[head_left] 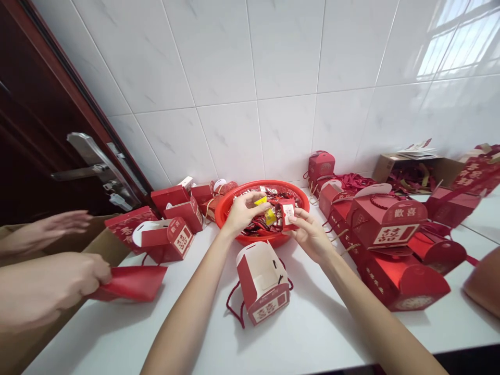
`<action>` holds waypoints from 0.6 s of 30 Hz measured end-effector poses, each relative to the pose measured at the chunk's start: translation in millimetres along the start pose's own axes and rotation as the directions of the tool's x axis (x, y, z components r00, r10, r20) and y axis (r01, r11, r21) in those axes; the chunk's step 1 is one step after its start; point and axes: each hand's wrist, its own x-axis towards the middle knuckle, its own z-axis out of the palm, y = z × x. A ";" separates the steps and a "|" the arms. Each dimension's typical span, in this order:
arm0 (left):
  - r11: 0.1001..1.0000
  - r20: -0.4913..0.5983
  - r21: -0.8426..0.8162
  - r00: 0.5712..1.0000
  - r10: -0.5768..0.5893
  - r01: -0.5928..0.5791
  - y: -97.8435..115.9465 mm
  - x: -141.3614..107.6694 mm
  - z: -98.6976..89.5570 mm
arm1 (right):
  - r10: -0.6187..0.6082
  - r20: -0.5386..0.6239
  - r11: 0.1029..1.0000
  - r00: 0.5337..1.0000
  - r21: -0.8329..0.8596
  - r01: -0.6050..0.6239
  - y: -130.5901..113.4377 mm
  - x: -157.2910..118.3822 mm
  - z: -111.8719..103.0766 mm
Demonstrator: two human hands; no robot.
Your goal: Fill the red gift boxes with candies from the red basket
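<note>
Over a red plastic basket (222,208) of wrapped sweets, my left hand (242,212) pinches a yellow-wrapped sweet (269,216). My right hand (310,232) grips a small red packet with a white label (288,212) close beside it. In front of the basket stands an open red gift box (250,294) with raised white inner flaps and dark red cord handles. My forearms pass on either side of this box, apart from it.
At left, another person's hand (58,286) holds a flat red piece (130,284); their other hand (54,229) is raised. Several red gift boxes (167,242) stand behind. Stacked boxes (386,216) and a cardboard box (441,174) of ribbons occupy the right. A tiled wall (230,130) bounds the table.
</note>
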 end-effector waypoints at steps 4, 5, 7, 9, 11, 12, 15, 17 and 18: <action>0.998 0.092 -0.032 0.994 0.056 -0.053 12.4 0.1 17.6 | -0.007 0.036 0.999 0.999 -0.032 0.008 2.6 -0.6 -0.9; 0.998 0.116 -0.024 0.991 0.063 -0.060 14.2 1.3 17.8 | -0.009 0.039 0.999 0.999 -0.041 0.010 2.6 -0.4 -1.5; 0.998 0.136 0.010 0.989 0.061 -0.063 14.1 6.6 11.7 | -0.022 0.022 0.999 0.999 -0.036 0.023 1.7 0.4 -3.1; 0.993 0.104 0.101 0.994 0.043 -0.054 7.9 15.5 -1.6 | -0.043 -0.018 0.999 0.999 -0.009 0.043 -0.3 1.7 -5.1; 0.960 0.045 0.280 0.999 0.011 -0.023 -3.6 25.7 -17.7 | -0.049 -0.052 0.999 0.997 0.011 0.049 -2.5 2.8 -7.2; 0.921 0.037 0.390 0.999 -0.012 -0.004 -10.3 30.2 -25.0 | -0.047 -0.061 0.999 0.997 0.014 0.048 -3.4 3.2 -8.2; 0.777 0.010 0.628 0.997 -0.075 0.052 -27.4 38.7 -38.2 | -0.047 -0.059 0.999 0.997 0.005 0.047 -5.1 3.3 -10.2; 0.714 0.022 0.699 0.997 -0.080 0.042 -33.2 39.7 -39.7 | -0.054 -0.052 0.999 0.997 -0.001 0.054 -5.6 2.9 -10.5; 0.691 0.041 0.722 0.996 -0.080 0.026 -34.4 39.3 -39.4 | -0.057 -0.050 0.998 0.997 -0.004 0.057 -5.8 2.7 -10.4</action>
